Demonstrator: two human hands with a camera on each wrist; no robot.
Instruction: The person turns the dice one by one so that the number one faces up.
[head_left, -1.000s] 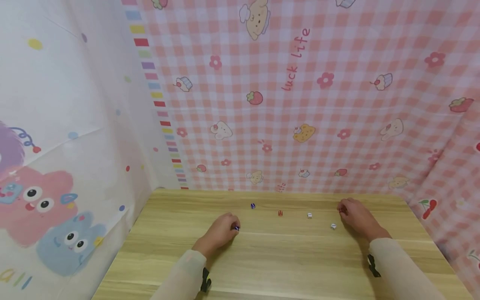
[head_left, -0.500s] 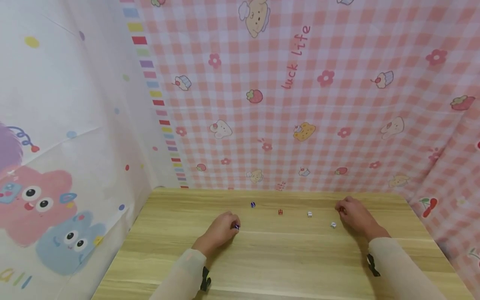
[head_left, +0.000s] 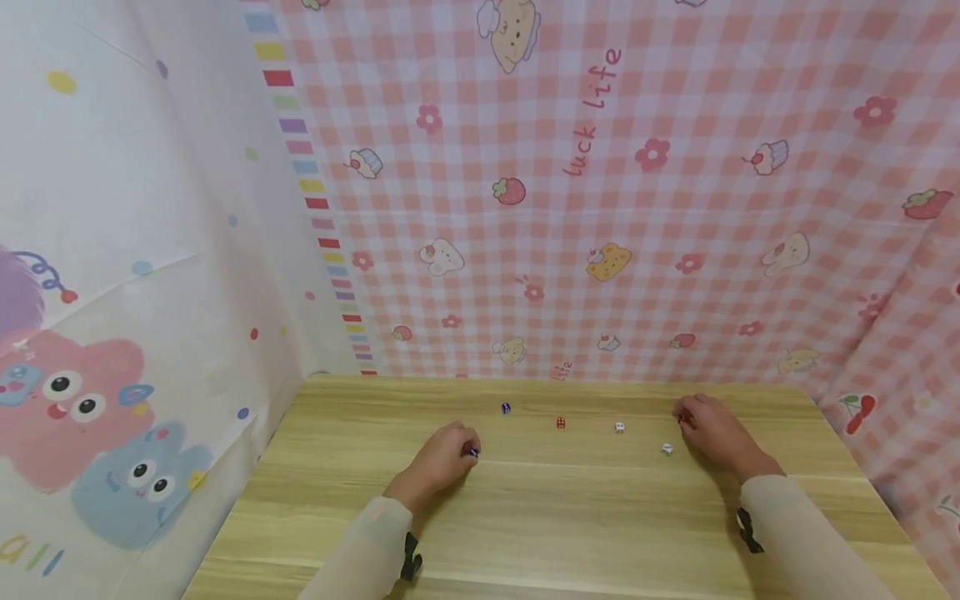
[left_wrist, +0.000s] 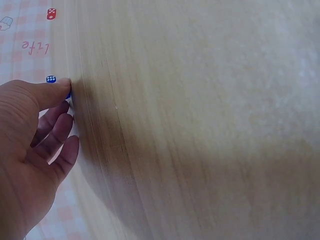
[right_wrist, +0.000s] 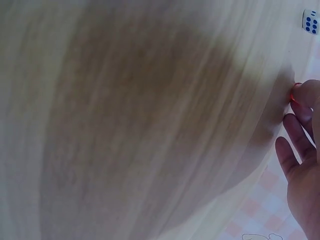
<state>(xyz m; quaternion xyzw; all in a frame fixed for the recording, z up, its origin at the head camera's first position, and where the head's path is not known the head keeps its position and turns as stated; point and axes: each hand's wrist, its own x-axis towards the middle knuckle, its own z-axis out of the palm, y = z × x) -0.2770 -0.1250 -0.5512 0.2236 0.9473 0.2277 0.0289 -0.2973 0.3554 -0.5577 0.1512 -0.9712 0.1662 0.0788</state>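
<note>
On the left part of the wooden table, my left hand (head_left: 442,457) pinches a blue die (head_left: 474,453) between thumb and fingers. In the left wrist view the thumb covers most of that blue die (left_wrist: 69,95). My right hand (head_left: 712,429) is at the far right, pinching a red die (head_left: 682,419); only a red edge of this die (right_wrist: 295,93) shows past the thumb in the right wrist view. Between the hands lie a second blue die (head_left: 506,408), a second red die (head_left: 560,423), a white die (head_left: 619,427) and another white die (head_left: 667,449) nearest the right hand.
The table (head_left: 555,525) ends at the back against a pink checked cloth (head_left: 525,233) with cartoon prints. A white cloth (head_left: 187,317) with cartoon figures hangs along the left side. Dark bows (head_left: 410,557) sit at both sleeve cuffs.
The head view has tilted very slightly, shifting the scene a few pixels. My right fingers moved a little at the red die; the left hand and the loose dice keep their places.
</note>
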